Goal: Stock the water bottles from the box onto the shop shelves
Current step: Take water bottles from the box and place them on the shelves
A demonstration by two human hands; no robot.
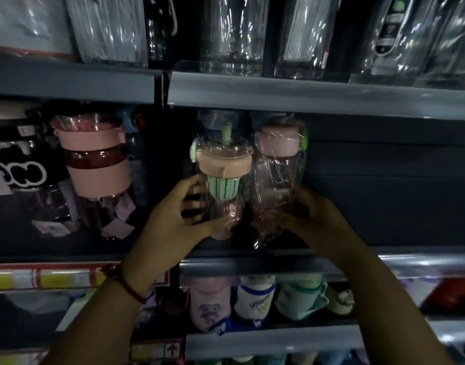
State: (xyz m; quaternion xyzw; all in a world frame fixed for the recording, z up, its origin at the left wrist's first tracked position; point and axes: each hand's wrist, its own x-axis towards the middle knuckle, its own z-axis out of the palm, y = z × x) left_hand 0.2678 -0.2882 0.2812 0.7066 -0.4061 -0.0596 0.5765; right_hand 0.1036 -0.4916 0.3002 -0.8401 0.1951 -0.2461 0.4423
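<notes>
Grey metal shelf edge [305, 93] overhead, close above bottle tops. Big pink-banded clear jug [100, 164] stands well left on same level, tilted in view. Row of small printed cups [255, 299] on shelf below.

Peach-lidded clear bottle with green strainer [222, 177] and pink-capped clear bottle in plastic wrap [277, 177] side by side, touching, over middle shelf lip [252, 268]. Long axes near vertical, lids up.

Left hand [173, 214] wraps first bottle's lower body; right hand [313, 214] curls round second's base.
</notes>
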